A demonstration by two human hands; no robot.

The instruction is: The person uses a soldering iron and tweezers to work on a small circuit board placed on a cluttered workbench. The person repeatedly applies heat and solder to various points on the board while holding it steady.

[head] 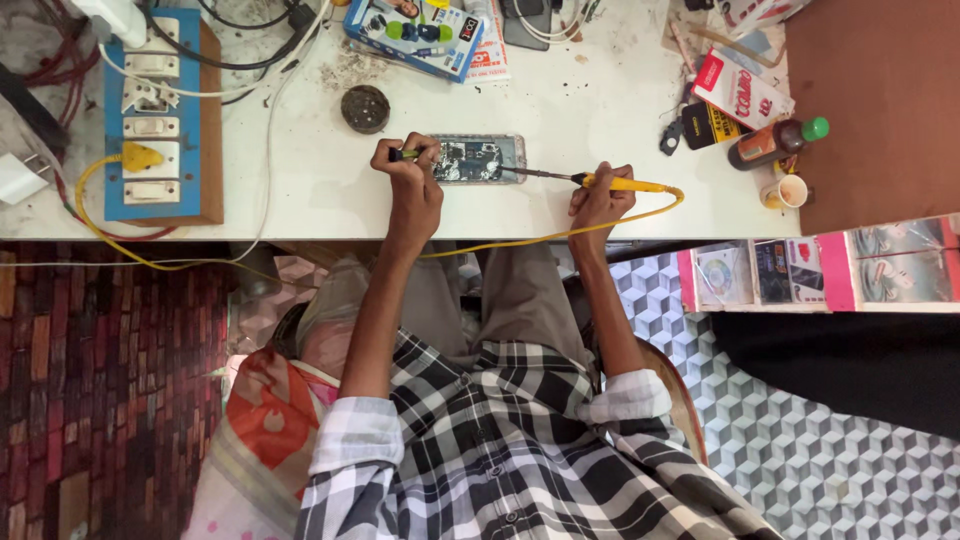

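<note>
The opened smartphone with its bare circuit board [478, 159] lies flat on the white worktop [600, 110] — light and probably fragile, best steadied by its edges — while the left hand [410, 180] clenches a slim green-tipped tool [404, 155] and the right hand [598, 198] grasps the yellow-handled soldering iron [612, 184], its tip touching the board.

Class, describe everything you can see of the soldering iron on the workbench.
The soldering iron has a yellow handle, a dark metal shaft and a thin tip. It lies nearly level over the white table, tip aimed at the opened phone; whether it touches cannot be told. The right hand grips the handle. A yellow cord loops off its rear end and runs back along the table edge.
</note>
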